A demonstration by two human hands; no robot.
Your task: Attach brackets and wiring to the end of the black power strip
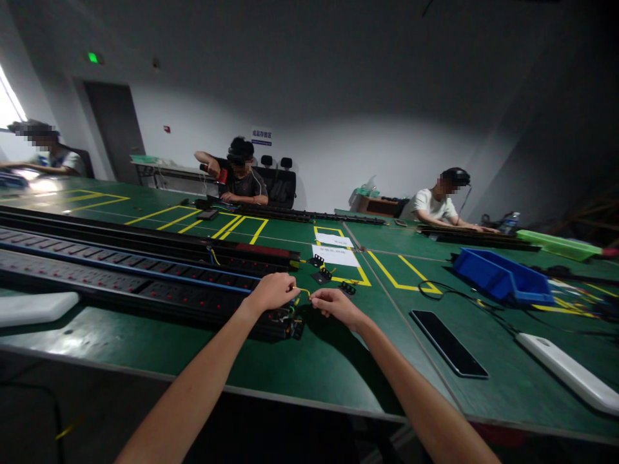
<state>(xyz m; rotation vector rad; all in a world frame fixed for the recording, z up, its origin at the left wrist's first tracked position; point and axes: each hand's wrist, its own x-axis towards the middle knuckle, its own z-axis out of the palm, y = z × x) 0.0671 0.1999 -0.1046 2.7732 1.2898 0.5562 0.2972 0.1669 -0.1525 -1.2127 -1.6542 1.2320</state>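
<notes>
A short yellow wire (304, 290) runs between my two hands. My right hand (338, 305) pinches its free end between thumb and fingertips. At the end of the nearest black power strip, my left hand (273, 291) is closed on the wire's other part, its fingertips partly hidden. This long black power strip (193, 300) has rows of sockets with red dots and lies to the left. From its open end, below my left hand, thin wires and a small black end piece (296, 330) stick out. Several black end caps (325, 275) lie just beyond my hands.
A dark phone (449, 343) and a white power bank (568, 370) lie at right, near a blue bin (503, 276) and black cables. Another white object (39, 309) sits at left. Across the green table, a person (244, 177) holds a red power drill; other people sit left and right.
</notes>
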